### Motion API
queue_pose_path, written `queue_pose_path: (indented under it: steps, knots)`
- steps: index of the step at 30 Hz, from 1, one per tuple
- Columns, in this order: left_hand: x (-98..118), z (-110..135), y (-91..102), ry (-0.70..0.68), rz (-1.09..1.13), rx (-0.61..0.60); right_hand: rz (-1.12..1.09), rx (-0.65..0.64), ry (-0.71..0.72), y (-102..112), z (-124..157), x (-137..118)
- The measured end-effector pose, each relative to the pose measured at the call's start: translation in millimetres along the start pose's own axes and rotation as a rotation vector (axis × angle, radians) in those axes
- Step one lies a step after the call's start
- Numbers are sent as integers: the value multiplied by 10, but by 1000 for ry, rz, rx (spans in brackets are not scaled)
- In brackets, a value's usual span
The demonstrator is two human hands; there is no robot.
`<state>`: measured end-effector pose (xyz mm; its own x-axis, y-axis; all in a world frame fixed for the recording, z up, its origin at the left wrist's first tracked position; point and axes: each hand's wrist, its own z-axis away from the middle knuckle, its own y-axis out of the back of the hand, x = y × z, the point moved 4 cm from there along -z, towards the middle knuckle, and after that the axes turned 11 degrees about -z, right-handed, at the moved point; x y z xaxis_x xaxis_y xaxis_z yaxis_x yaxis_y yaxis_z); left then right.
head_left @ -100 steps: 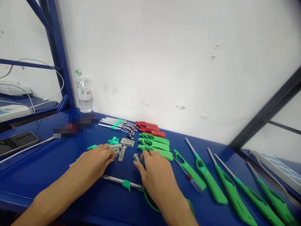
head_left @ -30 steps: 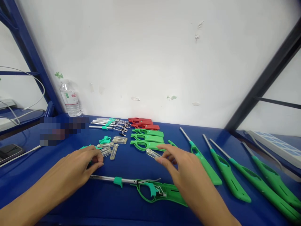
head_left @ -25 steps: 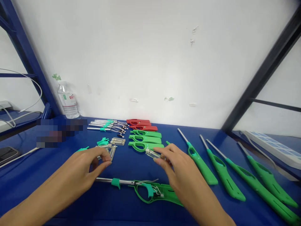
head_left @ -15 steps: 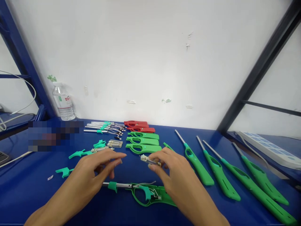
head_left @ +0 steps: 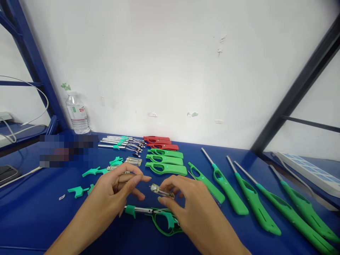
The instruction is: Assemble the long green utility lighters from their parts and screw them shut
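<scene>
1. Grip: right hand [head_left: 193, 212] pinches the small clear plastic tube with metal tip [head_left: 161, 191], held just above the open green plastic lighter shell [head_left: 166, 222] on the blue table [head_left: 39, 212]
2. Tube looks light, stiff, slick and likely crackable; best held by its plastic sides, off the tip
3. Left hand [head_left: 111, 193] is curled, thumb to forefinger; I cannot tell whether it holds anything
</scene>
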<state>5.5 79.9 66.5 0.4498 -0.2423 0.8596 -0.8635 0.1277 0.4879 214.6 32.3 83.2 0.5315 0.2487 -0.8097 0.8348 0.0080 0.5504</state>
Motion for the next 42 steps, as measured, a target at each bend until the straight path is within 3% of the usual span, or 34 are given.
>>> queue_pose_path:
  steps: [6, 17, 34, 42]
  knots:
    - [103, 12, 40, -119, -88, 19, 27, -6, -10, -12, -1, 21]
    - [180, 58, -10, -50, -47, -44, 47, -33, 3, -30, -15, -8]
    - [-83, 50, -96, 62, 93, -334, 117, -2, 69, -7, -28, 2]
    - [-40, 98, -98, 8, 72, -317, 168, 10, 125, -37, -28, 106]
